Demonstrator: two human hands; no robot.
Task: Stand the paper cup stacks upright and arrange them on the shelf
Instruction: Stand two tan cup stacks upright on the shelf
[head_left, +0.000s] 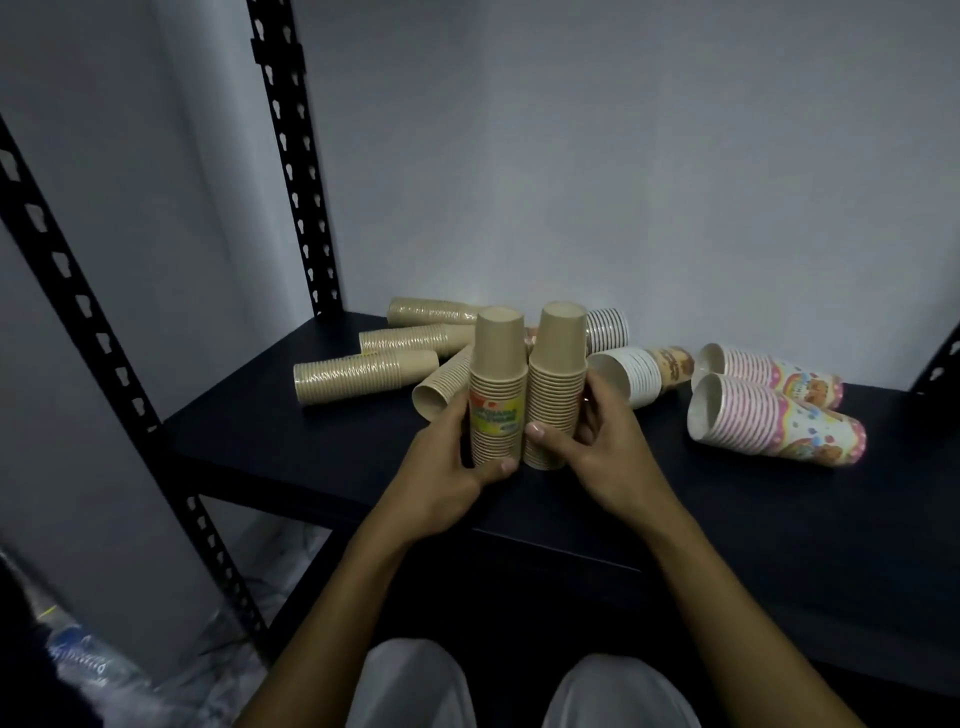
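Hands held two kraft cup stacks upright, touching, near shelf front: left hand gripped labelled stack, right hand gripped plain stack. Advised: seat rims flat, hold low, release gently; fallen stacks close behind.

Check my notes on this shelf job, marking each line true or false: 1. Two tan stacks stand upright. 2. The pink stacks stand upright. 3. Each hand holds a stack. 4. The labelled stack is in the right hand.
1. True: two tan stacks stand side by side on the shelf.
2. False: the pink stacks lie on their sides.
3. True: left hand, right hand.
4. False: the labelled stack is in the left hand.
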